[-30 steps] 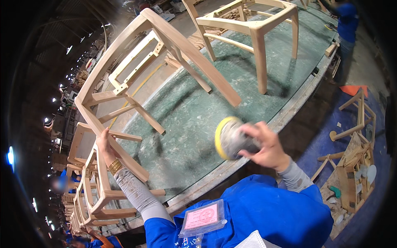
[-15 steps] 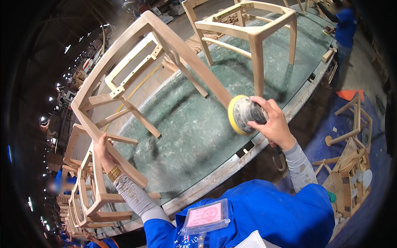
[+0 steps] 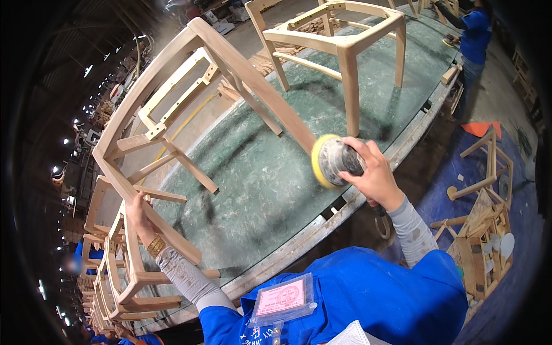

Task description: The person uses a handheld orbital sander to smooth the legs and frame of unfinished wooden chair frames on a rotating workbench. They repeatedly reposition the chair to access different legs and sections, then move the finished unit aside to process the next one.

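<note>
On a green workbench [image 3: 270,190], a tilted wooden chair frame [image 3: 190,86] is gripped by the left hand [image 3: 138,210]. A yellow-padded sander [image 3: 333,161], grasped by the right hand [image 3: 374,172], is pressed against its leg.

Dusty green bench [image 3: 259,190]; second chair frame [image 3: 339,46] at far edge; stacked frames [image 3: 109,276] left; blue floor [image 3: 460,167] right; ceiling lamps [image 3: 86,72].

Left hand [image 3: 138,210]: raised at the near left of the tilted wooden chair frame [image 3: 190,103], fingers closed around its lower rail, forearm in a grey sleeve with a gold band at the wrist. Right hand [image 3: 374,172]: at the frame's right leg end, fingers wrapped over a round sander [image 3: 333,161], wrist bent, grey-sleeved forearm angled back toward the body.
</note>
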Demonstrator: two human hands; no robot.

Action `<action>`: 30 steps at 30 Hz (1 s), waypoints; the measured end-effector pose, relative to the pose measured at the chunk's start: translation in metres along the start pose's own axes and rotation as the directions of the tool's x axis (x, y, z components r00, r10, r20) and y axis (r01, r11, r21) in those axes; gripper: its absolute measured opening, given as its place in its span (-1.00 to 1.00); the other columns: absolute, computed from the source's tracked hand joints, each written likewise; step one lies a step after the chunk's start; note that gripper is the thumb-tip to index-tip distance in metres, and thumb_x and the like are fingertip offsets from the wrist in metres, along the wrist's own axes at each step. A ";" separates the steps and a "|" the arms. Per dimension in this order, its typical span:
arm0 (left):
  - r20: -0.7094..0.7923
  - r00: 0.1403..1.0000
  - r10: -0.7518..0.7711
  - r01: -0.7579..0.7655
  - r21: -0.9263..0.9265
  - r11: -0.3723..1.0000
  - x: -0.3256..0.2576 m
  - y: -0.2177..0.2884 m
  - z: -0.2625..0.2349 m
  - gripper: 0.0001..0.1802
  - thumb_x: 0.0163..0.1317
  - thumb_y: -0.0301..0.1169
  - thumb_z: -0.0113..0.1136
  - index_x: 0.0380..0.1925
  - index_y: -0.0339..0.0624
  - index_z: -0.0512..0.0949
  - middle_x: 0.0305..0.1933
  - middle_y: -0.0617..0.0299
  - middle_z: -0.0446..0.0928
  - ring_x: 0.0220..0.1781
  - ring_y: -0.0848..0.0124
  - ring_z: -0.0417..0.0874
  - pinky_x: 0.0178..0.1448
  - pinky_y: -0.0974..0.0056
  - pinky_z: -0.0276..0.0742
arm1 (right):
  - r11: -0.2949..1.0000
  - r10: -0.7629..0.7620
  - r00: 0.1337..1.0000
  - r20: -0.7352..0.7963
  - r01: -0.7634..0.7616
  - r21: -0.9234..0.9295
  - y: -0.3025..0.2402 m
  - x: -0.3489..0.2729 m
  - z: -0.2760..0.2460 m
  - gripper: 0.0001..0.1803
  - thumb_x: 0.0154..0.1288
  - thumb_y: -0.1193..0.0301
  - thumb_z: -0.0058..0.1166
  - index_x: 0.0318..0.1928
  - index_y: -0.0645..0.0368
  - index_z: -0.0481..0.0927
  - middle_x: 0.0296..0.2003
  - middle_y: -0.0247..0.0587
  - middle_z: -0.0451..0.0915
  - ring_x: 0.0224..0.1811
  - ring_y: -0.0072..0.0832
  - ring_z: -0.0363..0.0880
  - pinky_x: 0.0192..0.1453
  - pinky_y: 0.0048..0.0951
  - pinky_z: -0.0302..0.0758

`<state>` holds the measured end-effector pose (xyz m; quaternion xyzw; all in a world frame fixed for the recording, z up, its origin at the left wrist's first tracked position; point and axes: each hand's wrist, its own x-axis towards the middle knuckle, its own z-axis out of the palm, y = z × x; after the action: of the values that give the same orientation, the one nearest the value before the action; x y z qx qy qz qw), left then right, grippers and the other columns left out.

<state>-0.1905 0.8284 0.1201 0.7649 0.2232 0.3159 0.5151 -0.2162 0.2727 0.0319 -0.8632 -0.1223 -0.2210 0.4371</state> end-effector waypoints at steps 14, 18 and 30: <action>-0.009 1.000 -0.007 0.007 -0.020 1.000 -0.012 0.004 0.003 -0.68 0.02 -0.31 0.29 -0.31 -0.25 0.45 -0.60 0.26 0.41 -0.65 0.44 0.46 -0.58 0.37 0.39 | 0.996 0.002 1.000 -0.005 -0.002 -0.088 -0.010 0.006 0.000 -0.27 -0.12 0.41 0.35 0.15 -0.20 0.38 -0.25 -0.07 0.36 -0.31 -0.03 0.53 -0.21 -0.16 0.53; -0.033 0.999 -0.001 0.000 -0.028 1.000 -0.014 0.002 0.000 -0.67 0.02 -0.31 0.30 -0.30 -0.27 0.46 -0.61 0.24 0.42 -0.65 0.44 0.46 -0.58 0.38 0.39 | 0.996 -0.024 1.000 0.005 0.024 -0.087 -0.010 -0.010 -0.001 -0.27 -0.11 0.41 0.33 0.15 -0.23 0.37 -0.26 -0.05 0.35 -0.35 -0.02 0.52 -0.28 -0.13 0.51; -0.022 0.999 -0.036 0.036 -0.021 0.999 -0.009 -0.002 -0.003 -0.65 0.01 -0.30 0.32 -0.30 -0.29 0.46 -0.61 0.23 0.43 -0.66 0.44 0.46 -0.57 0.38 0.39 | 0.987 0.007 0.999 -0.036 -0.013 -0.158 -0.009 -0.005 -0.002 -0.26 -0.11 0.40 0.34 0.16 -0.24 0.36 -0.25 -0.05 0.36 -0.33 -0.02 0.53 -0.26 -0.13 0.51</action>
<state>-0.1991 0.8249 0.1163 0.7517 0.2392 0.3174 0.5263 -0.2245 0.2768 0.0373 -0.8917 -0.0922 -0.2432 0.3703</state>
